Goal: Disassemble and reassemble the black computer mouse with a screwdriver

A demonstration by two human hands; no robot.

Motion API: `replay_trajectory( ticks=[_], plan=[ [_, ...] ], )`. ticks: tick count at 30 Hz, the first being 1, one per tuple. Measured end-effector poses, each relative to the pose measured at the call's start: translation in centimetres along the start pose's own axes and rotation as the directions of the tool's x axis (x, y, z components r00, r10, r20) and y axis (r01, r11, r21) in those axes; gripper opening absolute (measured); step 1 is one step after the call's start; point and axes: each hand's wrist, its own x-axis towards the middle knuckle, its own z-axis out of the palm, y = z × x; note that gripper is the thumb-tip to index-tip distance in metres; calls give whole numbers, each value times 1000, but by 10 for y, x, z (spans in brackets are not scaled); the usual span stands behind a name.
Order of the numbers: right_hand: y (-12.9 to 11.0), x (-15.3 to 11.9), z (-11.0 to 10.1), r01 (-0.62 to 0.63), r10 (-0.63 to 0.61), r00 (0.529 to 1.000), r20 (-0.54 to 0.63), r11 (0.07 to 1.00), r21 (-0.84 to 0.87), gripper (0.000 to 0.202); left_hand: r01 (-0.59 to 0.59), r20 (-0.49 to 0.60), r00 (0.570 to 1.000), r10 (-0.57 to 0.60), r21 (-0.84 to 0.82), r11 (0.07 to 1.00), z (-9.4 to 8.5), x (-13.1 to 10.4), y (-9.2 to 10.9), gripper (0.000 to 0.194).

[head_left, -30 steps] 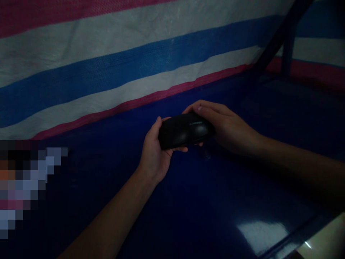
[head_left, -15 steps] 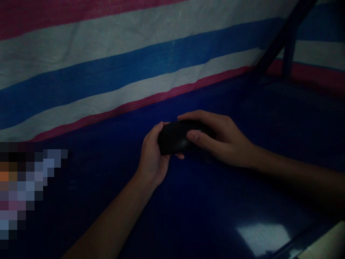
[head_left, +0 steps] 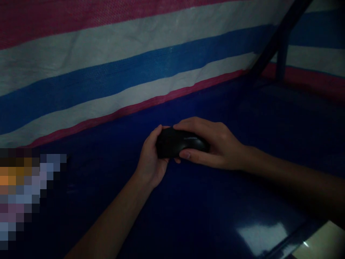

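Observation:
Both hands hold a black computer mouse (head_left: 172,142) over the dark blue surface, its smooth curved top facing up with a small pale marking on it. My left hand (head_left: 152,158) is closed around its left end, thumb along the near-left edge and fingers partly hidden underneath. My right hand (head_left: 215,144) grips the right end, with the thumb on the near side and the fingers over the far side. The mouse's underside is out of sight.
A red, white and blue striped plastic sheet (head_left: 129,75) hangs behind the glossy blue surface (head_left: 172,219). Dark frame bars (head_left: 281,39) stand at the upper right. A pixelated patch (head_left: 18,194) covers the left edge. Light reflects off the surface at lower right.
The right thumb has shifted down to the mouse's near side, uncovering more of its top and the pale marking. The view has tilted slightly, so everything sits a little lower.

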Motion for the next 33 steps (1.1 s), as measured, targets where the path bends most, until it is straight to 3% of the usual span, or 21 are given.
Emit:
replay_trajectory(
  ticks=[6, 15, 20, 23, 28, 33],
  plan=[
    [-1, 1, 1, 18, -17, 1000, 16, 1000, -25, 40, -37, 20, 999, 37, -6, 999, -1, 2, 1, 17],
    [1, -2, 8, -82, 85, 995, -52, 995, 64, 37, -28, 50, 998, 27, 16, 999, -1, 0, 0, 19],
    [2, -2, 6, -92, 94, 995, -34, 994, 61, 36, -26, 62, 998, 25, 16, 1000, -1, 1, 0, 19],
    [6, -2, 4, -47, 47, 999, -10, 997, 56, 39, -26, 53, 998, 24, 28, 999, -2, 2, 0, 18],
    [12, -6, 1, 87, -89, 993, 74, 996, 24, 65, -4, 20, 1000, 4, -4, 1000, -2, 2, 0, 16],
    [11, -8, 0, 140, -128, 984, 126, 986, -86, 58, -1, 37, 999, 1, -7, 1000, -2, 2, 0, 16]
  ],
)
